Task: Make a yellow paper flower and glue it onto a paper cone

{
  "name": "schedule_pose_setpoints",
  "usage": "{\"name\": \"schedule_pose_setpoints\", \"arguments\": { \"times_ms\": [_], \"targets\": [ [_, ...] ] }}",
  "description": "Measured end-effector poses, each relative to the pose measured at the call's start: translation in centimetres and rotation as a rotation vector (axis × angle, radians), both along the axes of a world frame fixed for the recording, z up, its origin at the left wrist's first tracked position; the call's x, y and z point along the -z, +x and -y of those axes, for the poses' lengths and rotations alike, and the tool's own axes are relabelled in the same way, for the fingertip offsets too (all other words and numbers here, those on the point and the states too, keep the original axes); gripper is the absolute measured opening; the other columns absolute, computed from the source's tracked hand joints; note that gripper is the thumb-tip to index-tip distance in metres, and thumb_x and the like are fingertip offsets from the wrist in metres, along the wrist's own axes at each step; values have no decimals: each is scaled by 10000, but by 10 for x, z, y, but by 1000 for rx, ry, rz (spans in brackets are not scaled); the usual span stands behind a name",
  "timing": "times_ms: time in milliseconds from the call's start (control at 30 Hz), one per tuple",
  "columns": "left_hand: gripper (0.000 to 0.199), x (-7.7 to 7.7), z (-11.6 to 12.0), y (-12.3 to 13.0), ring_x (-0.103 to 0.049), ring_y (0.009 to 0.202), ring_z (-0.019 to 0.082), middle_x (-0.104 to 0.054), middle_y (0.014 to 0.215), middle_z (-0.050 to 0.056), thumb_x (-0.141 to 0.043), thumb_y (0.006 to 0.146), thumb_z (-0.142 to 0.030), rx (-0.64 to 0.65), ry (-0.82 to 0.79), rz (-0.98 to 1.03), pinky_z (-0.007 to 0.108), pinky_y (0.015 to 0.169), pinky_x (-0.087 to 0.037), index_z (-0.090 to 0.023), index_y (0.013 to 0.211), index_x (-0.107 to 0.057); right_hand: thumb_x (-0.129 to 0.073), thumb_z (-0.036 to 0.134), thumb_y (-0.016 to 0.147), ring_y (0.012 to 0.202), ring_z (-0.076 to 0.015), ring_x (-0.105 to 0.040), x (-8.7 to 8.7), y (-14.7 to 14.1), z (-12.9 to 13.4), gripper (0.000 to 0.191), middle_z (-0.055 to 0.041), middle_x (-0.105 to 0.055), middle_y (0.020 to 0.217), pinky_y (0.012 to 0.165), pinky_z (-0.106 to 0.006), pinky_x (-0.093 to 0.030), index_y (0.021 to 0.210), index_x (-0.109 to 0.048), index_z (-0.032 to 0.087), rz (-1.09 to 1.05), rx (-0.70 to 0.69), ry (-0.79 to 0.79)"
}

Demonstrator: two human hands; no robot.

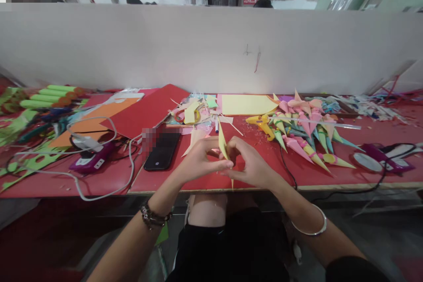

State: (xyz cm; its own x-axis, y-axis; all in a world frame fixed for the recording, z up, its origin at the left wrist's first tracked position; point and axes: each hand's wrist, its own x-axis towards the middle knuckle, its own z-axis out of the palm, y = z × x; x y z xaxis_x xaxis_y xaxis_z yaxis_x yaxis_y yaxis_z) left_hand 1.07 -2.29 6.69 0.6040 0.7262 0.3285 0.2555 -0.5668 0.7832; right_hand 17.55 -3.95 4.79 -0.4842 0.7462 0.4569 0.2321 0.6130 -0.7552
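Note:
Between my two hands, above the table's front edge, is a piece of yellow paper (222, 141), held nearly upright and seen almost edge-on. My left hand (205, 158) pinches it from the left, thumb stretched toward the right fingers. From the other side my right hand (249, 163) closes on the same paper with curled fingers. The fingertips of both hands meet around its lower part, which they partly hide. Just right of my hands lies a yellow glue gun (262, 125), beside a heap of pink, yellow and blue paper cones (310, 125).
A black phone (162, 152) lies left of my hands. Purple power strips (92, 158) with loose cables sit at both sides. Red card (148, 112), yellow sheets (247, 104) and paper scraps cover the back of the red table. A white partition (198, 48) stands behind.

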Motion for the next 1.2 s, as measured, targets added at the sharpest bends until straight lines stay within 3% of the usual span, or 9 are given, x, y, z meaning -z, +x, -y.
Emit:
{"name": "schedule_pose_setpoints", "arguments": {
  "times_ms": [300, 700, 1200],
  "targets": [
    [261, -6, -4, 4, -521, 612, 116, -573, 656, 20, -591, 696, -387, 78, -19, -11, 223, 567, -419, -131, 661, -558, -608, 321, 706, 609, -90, -408, -3, 4, -1, 255, 31, -415, 710, 587, -231, -389, 756, -392, 193, -136, -122, -149],
    [250, -7, -3, 3, -543, 652, 137, -590, 664, 32, -557, 721, -381, 109, 33, -14, 240, 598, -428, -141, 648, -563, -634, 374, 673, 649, -101, -428, -3, 6, -1, 298, 8, -463, 756, 621, -247, -394, 782, -434, 182, -174, -197, -260],
    [242, -1, -1, 2, -515, 652, 140, -543, 618, 11, -544, 729, -366, 84, 130, 14, 246, 620, -405, -150, 621, -520, -617, 428, 679, 633, -108, -431, -3, 7, -1, 300, 5, -469, 739, 583, -237, -380, 702, -440, 187, -158, -161, -184]
  ]
}}
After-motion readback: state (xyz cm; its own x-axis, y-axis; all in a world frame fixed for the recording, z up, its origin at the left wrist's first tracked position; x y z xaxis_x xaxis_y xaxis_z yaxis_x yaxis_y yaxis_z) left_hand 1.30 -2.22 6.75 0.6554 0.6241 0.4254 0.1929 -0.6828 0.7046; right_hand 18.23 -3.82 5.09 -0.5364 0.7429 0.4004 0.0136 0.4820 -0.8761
